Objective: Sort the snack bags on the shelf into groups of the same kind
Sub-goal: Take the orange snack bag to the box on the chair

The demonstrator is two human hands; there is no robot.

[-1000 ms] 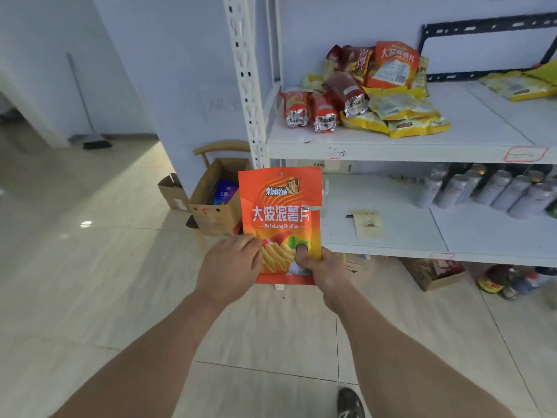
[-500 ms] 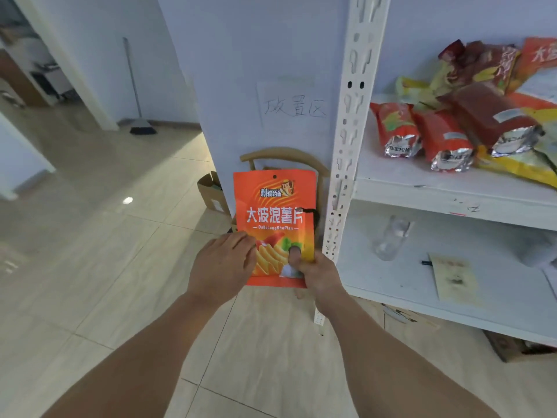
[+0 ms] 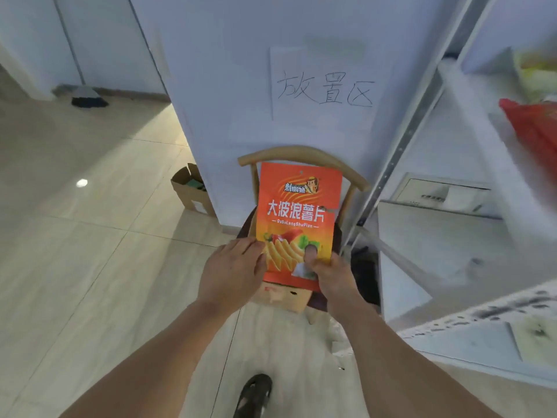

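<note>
Both hands, left hand (image 3: 230, 273) and right hand (image 3: 328, 274), keep pinching the chip bag (image 3: 298, 218); the view has swung left from the shelf (image 3: 470, 122) to the chair (image 3: 301, 155), likely its drop spot.

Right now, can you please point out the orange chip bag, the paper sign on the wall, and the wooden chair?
orange chip bag (image 3: 297, 212): head view, on its white printed title.
paper sign (image 3: 325, 92): head view, on the handwritten characters.
wooden chair (image 3: 301, 153): head view, on the curved top rail of its back.

The orange snack bag (image 3: 300, 218) reads "大波浪薯片" and "DaBoLangShuPian"; the paper sign (image 3: 327, 86) on the wall reads "放置区"
</note>
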